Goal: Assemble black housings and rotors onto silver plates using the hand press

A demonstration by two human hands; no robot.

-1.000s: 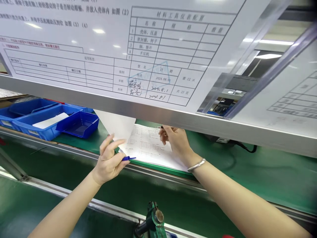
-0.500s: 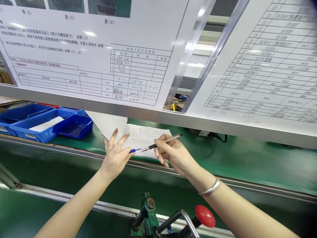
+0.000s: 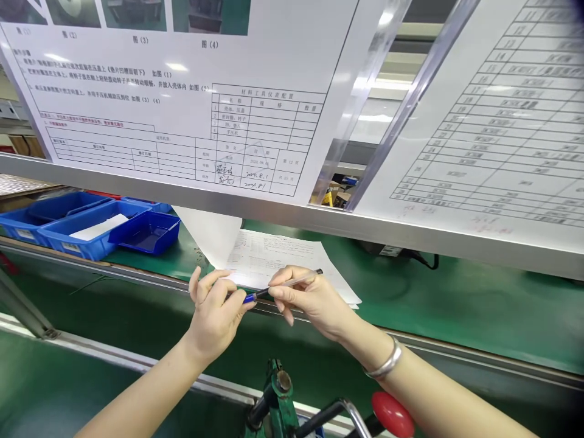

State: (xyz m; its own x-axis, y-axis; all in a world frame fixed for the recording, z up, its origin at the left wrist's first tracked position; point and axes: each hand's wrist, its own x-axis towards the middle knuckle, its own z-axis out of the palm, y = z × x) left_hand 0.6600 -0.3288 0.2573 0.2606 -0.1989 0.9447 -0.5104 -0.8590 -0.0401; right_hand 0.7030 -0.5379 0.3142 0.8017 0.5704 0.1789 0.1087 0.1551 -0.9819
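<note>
Between thumb and fingers, my left hand (image 3: 216,310) pinches a blue pen cap (image 3: 249,298). My right hand (image 3: 310,301) grips a pen (image 3: 301,279) with a clear barrel and a black front part, tilted down to the left. The pen's tip end meets the cap's open end; how deep it sits inside I cannot tell. Behind both hands, printed sheets (image 3: 278,248) lie at the edge of the green bench, with one white page (image 3: 212,234) lifted and folded back on the left.
Blue bins (image 3: 148,231) stand at the bench's left. A metal rail (image 3: 274,213) with sleeved instruction sheets (image 3: 173,115) crosses in front of me. Below my hands is a green hand press (image 3: 280,401) with a red knob (image 3: 392,413). A black cable (image 3: 424,260) lies at right.
My right hand has drawn the pen away from the sheets toward my left hand. Pen tip and blue cap, apart before, now meet. The view has shifted, bringing the press's red knob into sight.
</note>
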